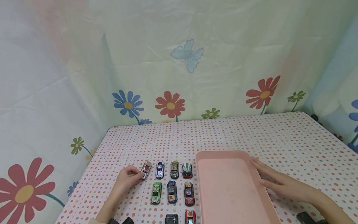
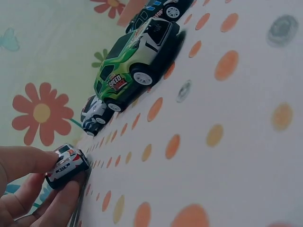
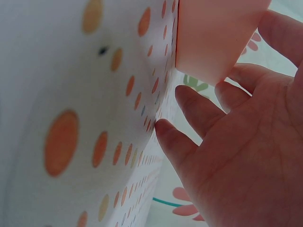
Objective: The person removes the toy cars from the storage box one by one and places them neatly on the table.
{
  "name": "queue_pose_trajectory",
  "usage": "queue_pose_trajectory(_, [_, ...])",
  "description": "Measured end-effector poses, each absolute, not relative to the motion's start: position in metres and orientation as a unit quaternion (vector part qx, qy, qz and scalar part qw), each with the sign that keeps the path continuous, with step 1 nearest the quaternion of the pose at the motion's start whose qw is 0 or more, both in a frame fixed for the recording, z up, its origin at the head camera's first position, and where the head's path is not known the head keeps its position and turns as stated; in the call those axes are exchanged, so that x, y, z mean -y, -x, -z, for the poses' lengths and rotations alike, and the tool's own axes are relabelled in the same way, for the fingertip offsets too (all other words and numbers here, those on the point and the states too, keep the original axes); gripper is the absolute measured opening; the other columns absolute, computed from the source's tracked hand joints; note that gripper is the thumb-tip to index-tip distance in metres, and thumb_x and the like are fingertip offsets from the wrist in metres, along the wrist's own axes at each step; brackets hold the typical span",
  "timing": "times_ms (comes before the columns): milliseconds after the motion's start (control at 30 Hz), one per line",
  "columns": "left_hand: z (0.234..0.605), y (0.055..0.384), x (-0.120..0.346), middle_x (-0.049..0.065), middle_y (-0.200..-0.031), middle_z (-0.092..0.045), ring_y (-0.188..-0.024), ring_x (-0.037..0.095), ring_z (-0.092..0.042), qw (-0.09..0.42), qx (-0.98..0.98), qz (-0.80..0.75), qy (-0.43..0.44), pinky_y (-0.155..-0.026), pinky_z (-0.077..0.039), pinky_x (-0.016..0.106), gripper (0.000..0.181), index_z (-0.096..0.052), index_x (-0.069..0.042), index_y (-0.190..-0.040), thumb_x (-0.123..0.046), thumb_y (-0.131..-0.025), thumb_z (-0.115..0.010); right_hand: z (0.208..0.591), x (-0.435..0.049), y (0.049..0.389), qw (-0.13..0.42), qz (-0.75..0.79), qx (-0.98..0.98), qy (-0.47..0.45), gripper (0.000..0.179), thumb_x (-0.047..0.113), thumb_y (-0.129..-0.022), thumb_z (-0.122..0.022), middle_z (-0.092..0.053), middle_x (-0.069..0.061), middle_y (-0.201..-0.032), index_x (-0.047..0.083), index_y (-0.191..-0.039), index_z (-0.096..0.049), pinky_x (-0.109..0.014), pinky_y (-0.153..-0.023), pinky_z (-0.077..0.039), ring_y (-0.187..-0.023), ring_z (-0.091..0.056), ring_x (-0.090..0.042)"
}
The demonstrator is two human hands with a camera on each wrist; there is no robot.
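My left hand (image 1: 126,179) pinches a small white toy car (image 1: 146,170) with red and black markings between thumb and fingers. In the left wrist view that toy car (image 2: 68,166) is close over the dotted tabletop, slightly tilted. A white-and-blue toy car (image 1: 160,170) stands just to its right, and a green toy car (image 1: 156,193) is nearer the front. Fingers extended, my right hand (image 1: 291,186) rests at the right rim of a pink tray (image 1: 199,186). From the right wrist, the hand (image 3: 236,142) appears spread, its fingertips along the outer wall of the tray (image 3: 213,38).
More toy cars stand in loose rows left of the tray, among them a blue one (image 1: 172,192), a red-and-black one (image 1: 189,193) and a black one (image 1: 171,218) at the bottom edge. A flowered curtain (image 1: 223,62) hangs behind the dotted table (image 1: 237,133).
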State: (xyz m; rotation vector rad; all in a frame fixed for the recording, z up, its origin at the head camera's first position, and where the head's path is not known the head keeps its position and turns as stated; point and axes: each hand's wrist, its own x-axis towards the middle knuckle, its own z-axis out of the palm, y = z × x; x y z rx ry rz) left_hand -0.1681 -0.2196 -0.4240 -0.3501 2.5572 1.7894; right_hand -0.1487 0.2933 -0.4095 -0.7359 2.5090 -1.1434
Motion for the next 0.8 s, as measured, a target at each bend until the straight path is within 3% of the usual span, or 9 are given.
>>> queue_pose_trajectory(67, [0.4245, 0.1675, 0.2203, 0.01, -0.085, -0.059, -0.073, 0.019, -0.058, -0.002, -0.814, -0.571, 0.107, -0.062, -0.051, 0.026, 0.017, -0.057, 0.001, -0.085, -0.005, -0.079, -0.071, 0.4096, -0.293, 0.1489, 0.15, 0.409, -0.863, 0.256, 0.059, 0.019, -0.101, -0.043, -0.002, -0.017, -0.153, 0.015, -0.151, -0.012, -0.071, -0.087, -0.024, -0.119, -0.002, 0.026])
queue_pose_trajectory(133, [0.425, 0.1671, 0.2206, 0.009, -0.083, -0.06, -0.073, 0.019, -0.059, -0.004, -0.814, -0.572, 0.101, -0.063, -0.052, 0.027, 0.019, -0.057, 0.002, -0.088, -0.005, -0.079, -0.072, 0.4094, -0.2926, 0.1492, 0.151, 0.409, -0.863, 0.253, 0.059, 0.02, -0.101, -0.043, -0.002, -0.018, -0.153, 0.016, -0.151, -0.012, -0.072, -0.087, -0.024, -0.118, -0.002, 0.026])
queue_pose_trajectory(300, [0.4252, 0.1667, 0.2204, 0.006, -0.078, -0.062, -0.069, 0.018, -0.063, -0.019, -0.858, -0.508, 0.073, -0.059, -0.051, 0.028, 0.024, -0.059, 0.002, -0.097, -0.007, -0.079, -0.073, 0.4089, -0.2921, 0.1494, 0.144, 0.395, -0.871, 0.254, 0.06, 0.021, -0.101, -0.044, -0.004, -0.022, -0.151, 0.017, -0.151, -0.013, -0.066, -0.088, -0.03, -0.119, -0.003, 0.026])
queue_pose_trajectory(467, [0.4225, 0.1657, 0.2192, 0.002, -0.078, -0.061, -0.065, 0.014, -0.059, -0.047, -0.91, -0.411, 0.039, -0.054, -0.048, 0.027, 0.021, -0.062, -0.002, -0.093, -0.011, -0.078, -0.074, 0.4086, -0.2925, 0.15, 0.144, 0.395, -0.87, 0.257, 0.059, 0.02, -0.101, -0.043, -0.004, -0.021, -0.152, 0.017, -0.151, -0.012, -0.066, -0.088, -0.03, -0.119, -0.002, 0.025])
queue_pose_trajectory(667, [0.4192, 0.1622, 0.2176, 0.0, -0.075, -0.059, -0.062, 0.012, -0.057, -0.062, -0.927, -0.37, 0.018, -0.052, -0.046, 0.026, 0.018, -0.063, -0.003, -0.089, -0.013, -0.079, -0.074, 0.4086, -0.2939, 0.1495, 0.141, 0.382, -0.876, 0.258, 0.059, 0.02, -0.101, -0.043, -0.005, -0.011, -0.154, 0.019, -0.151, -0.013, -0.04, -0.091, -0.039, -0.121, -0.003, 0.024])
queue_pose_trajectory(800, [0.4196, 0.1612, 0.2176, -0.001, -0.073, -0.058, -0.062, 0.011, -0.057, -0.066, -0.931, -0.359, 0.012, -0.051, -0.045, 0.025, 0.016, -0.063, -0.003, -0.088, -0.013, -0.081, -0.073, 0.4091, -0.294, 0.1493, 0.137, 0.384, -0.875, 0.26, 0.059, 0.02, -0.101, -0.044, -0.005, -0.006, -0.154, 0.019, -0.151, -0.014, -0.039, -0.09, -0.039, -0.121, -0.004, 0.024])
